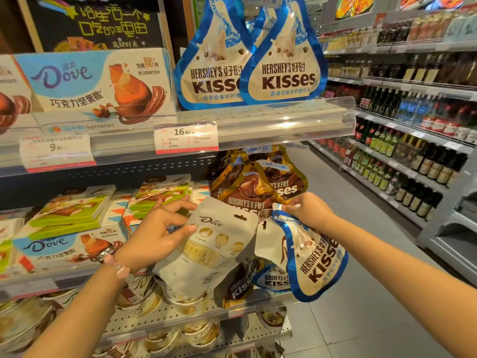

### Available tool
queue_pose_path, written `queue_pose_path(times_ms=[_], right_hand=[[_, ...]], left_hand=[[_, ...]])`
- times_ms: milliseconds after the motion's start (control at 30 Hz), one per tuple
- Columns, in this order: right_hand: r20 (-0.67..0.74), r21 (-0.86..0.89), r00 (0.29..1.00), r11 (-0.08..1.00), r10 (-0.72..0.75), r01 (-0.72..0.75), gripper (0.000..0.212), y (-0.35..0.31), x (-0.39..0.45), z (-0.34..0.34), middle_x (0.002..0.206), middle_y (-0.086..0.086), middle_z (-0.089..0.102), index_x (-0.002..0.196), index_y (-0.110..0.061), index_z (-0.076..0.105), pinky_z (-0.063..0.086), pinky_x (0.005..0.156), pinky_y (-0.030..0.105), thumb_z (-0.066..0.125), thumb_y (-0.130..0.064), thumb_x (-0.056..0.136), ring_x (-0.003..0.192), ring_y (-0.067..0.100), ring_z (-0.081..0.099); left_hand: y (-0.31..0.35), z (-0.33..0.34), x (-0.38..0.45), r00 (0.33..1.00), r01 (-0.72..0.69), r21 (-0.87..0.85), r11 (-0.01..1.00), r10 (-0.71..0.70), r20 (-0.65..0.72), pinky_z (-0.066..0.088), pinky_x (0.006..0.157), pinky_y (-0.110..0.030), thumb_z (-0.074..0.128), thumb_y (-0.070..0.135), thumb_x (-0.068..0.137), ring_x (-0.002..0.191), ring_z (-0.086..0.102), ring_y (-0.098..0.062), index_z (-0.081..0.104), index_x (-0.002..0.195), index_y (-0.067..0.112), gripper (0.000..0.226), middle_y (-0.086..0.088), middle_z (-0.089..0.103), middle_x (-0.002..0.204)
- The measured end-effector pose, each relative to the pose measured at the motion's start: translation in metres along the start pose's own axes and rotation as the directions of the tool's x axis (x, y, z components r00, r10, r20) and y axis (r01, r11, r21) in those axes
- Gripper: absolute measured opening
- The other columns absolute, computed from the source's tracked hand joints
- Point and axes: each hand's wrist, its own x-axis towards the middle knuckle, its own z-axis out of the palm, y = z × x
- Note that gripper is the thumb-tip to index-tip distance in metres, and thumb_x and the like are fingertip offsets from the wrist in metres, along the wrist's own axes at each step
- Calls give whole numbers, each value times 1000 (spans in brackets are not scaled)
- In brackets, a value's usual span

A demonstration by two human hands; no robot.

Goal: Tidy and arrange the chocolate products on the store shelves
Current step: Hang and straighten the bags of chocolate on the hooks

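White Dove pouch (206, 244), back side showing, is pinched between the left hand's (157, 233) thumb and curled fingers in front of the middle shelf. The right hand (307, 210) grips a blue-edged Hershey's Kisses bag (317, 259) by its top. Matching blue Kisses bags (247, 71) hang above, likely its proper spot, over gold Kisses bags (255, 187).
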Motion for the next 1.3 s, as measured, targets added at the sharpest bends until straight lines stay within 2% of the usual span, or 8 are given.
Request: queue_pose_path(times_ms=[167,400,567,700,933,1100,1200,1300], right_hand=[[-68,121,997,992,36,-28,29,6,-14,-7,81,3,64,87,-11,64,43,59,27,58,-39,90,72,13,58],[-88,398,985,911,151,-104,38,25,-31,-9,76,26,68,83,14,65,44,60,33,58,-23,88,62,23,59],[48,659,982,732,185,-170,29,31,-48,-11,55,6,66,70,-3,61,46,50,26,52,-13,95,46,15,60],[45,782,983,606,180,-147,26,27,-66,-12,61,11,69,77,-1,62,51,58,32,55,-19,95,48,19,63],[40,877,980,463,193,-127,28,11,-96,-9,69,12,72,89,0,65,55,66,39,54,-25,94,54,22,66],[12,895,984,436,178,-90,30,-3,-106,-1,68,9,72,88,-2,65,56,56,32,47,-23,98,55,20,67],[0,887,986,456,167,-78,31,-11,-105,1,80,11,74,97,-2,64,58,71,43,48,-29,98,67,26,71],[-31,898,988,439,153,-40,31,-21,-103,2,81,10,74,97,-1,63,58,70,44,49,-29,97,67,24,71]], left_hand=[[2,-1,-3,998,25,-127,992,-31,-51,32,107,-50,64,12,84,116,49,-1,74,84,37,28,27,59,113],[15,3,-6,992,82,-180,980,-97,-80,41,97,-27,61,8,86,108,49,12,73,86,30,25,30,60,107],[19,4,-8,986,93,-179,979,-116,-121,44,80,-8,60,7,87,99,55,11,72,85,28,25,28,62,103],[25,10,-14,967,109,-235,966,-157,-199,53,74,-19,58,9,89,84,65,1,72,85,23,20,19,71,87],[43,27,-21,960,76,-259,963,-141,-243,55,62,-18,56,4,89,80,65,7,35,110,50,55,24,61,88],[48,38,-19,974,-41,-43,998,31,-224,42,79,-10,50,6,89,96,54,8,63,95,41,38,22,56,97],[61,39,-15,982,0,-101,995,-19,-187,33,73,2,50,-4,88,92,49,18,71,98,22,35,22,58,86],[73,37,-13,988,-32,-318,948,-18,-153,40,72,-6,52,27,86,91,55,7,71,85,29,19,21,63,87]])
